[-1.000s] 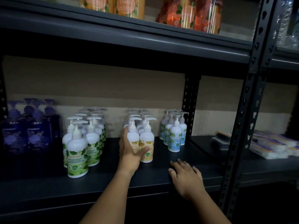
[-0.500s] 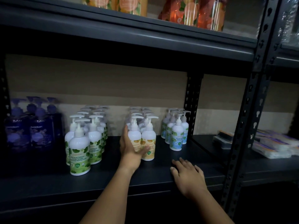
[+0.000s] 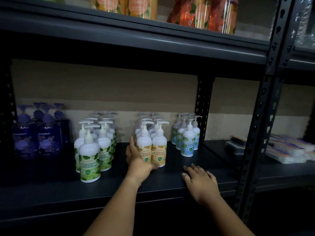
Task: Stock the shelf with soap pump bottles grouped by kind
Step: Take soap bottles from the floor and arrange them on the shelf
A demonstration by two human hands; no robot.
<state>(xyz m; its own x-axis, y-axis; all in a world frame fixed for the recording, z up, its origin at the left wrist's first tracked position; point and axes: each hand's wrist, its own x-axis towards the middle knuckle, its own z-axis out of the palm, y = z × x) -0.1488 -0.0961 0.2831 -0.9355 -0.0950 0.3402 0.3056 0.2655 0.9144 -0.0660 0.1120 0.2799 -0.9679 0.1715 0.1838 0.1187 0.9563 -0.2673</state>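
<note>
Four bottle groups on shelf (image 3: 170, 183), left hand (image 3: 136, 160) gripping front orange-label bottle (image 3: 144, 150), right hand (image 3: 201, 181) flat.

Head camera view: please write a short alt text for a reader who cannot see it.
A person's left hand grips the front orange-label soap bottle on a dark shelf, while the right hand rests flat on its front edge. Purple, green-label and blue-label bottles stand in separate groups.

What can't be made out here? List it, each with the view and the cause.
All in the head view:
- Rear orange-label bottles: their count, hidden behind the front pair.
- Left hand: fingertips, hidden behind the front orange-label bottle.
- Purple bottles: label print, too dark and blurred.
- Top-shelf orange bottles: upper parts, cut off by the top edge.
- Packs at right: contents, too small and dim.
</note>
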